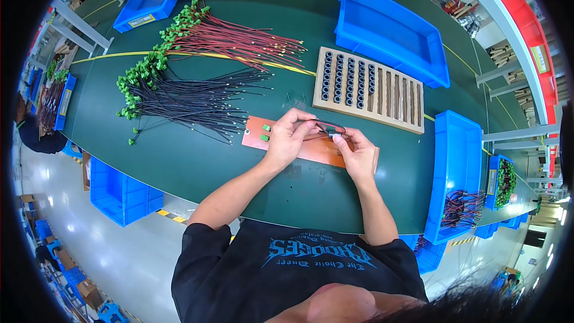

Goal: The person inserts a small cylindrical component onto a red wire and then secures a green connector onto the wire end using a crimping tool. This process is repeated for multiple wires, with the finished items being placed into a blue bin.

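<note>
Over an orange board (317, 154), my left hand (288, 139) pinches thin dark wires (320, 124) between thumb and fingertips. In my right hand (357, 153) a small black ring (333, 133) is gripped, and the wires loop up around it. How they pass through the ring is too small to tell. Two green connectors (265, 133) sit at the board's left end, just left of my left hand. To the left lie a bundle of black wires (191, 98) and, beyond it, a bundle of red wires (239, 39), both with green connectors (156, 60) on their left ends.
A slotted cardboard-coloured tray (394, 121) with rows of black rings stands beyond my hands. Behind it is a blue bin (388, 30). Another blue bin (448, 161) at right holds finished-looking wire bunches (461, 208). Blue bins also stand far left (156, 0) and below the table's left edge (122, 194).
</note>
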The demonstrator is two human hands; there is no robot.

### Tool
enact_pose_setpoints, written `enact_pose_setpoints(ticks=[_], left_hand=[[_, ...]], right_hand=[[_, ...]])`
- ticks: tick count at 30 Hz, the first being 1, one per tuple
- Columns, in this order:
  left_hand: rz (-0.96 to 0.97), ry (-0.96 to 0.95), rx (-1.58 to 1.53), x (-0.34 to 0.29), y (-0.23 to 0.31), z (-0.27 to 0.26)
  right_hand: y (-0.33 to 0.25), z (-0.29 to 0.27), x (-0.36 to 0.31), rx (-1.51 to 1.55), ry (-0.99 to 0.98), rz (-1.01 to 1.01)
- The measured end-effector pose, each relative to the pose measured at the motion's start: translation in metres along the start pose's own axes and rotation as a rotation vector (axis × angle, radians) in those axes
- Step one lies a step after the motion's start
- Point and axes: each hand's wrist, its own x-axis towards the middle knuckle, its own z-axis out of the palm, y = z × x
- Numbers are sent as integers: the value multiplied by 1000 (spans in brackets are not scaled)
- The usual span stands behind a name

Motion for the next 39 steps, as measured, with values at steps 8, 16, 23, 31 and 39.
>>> enact_pose_setpoints(ticks=[8,16,23,31,39], left_hand=[[94,-156,288,-8,2,-9],[258,-264,457,-8,7,-3],[133,-336,278,1,13,10],[70,-340,314,1,4,1],[9,-370,305,-5,15,9]], right_hand=[[5,0,2,224,15,-31],[16,-2,3,217,-43,-198],[8,-13,3,246,-219,-136],[-20,-41,4,130,-247,27],[-23,-25,3,-307,-162,-340]])
